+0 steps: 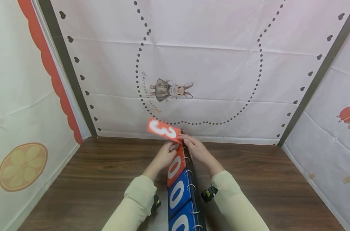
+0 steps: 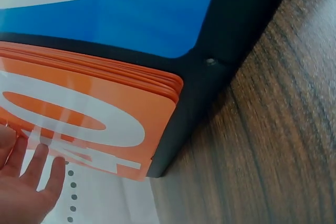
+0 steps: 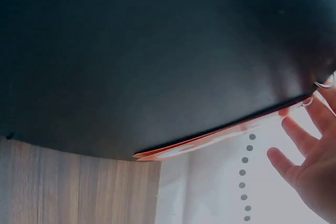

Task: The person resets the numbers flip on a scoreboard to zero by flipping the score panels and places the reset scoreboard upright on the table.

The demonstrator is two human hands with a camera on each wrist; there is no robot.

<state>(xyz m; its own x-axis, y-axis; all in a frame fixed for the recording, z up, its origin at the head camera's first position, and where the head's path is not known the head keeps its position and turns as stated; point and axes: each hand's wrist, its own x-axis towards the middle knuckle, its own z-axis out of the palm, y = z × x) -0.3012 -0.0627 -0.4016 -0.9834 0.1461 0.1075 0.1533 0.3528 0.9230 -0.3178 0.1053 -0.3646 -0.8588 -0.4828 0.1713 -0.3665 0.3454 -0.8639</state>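
A ring-bound flip scoreboard [image 1: 193, 186] stands on the table, seen almost edge-on, with blue and orange number cards on its left face. At its far end an orange card with a white 3 [image 1: 164, 129], blurred, sticks out to the left from the top edge. My right hand [image 1: 196, 149] has its fingertips at that card's ringed end. Beside the orange zero cards [image 1: 176, 166] is my left hand [image 1: 164, 157], near their free edge. Several orange cards [image 2: 94, 114] are stacked in the left wrist view, the left fingers [image 2: 37, 163] at the edge.
The dark wood table [image 1: 111, 170] extends to both sides of the scoreboard. White printed cloth [image 1: 209, 73] hangs behind, with further panels left and right. The scoreboard's plain black back [image 3: 157, 66] fills most of the right wrist view.
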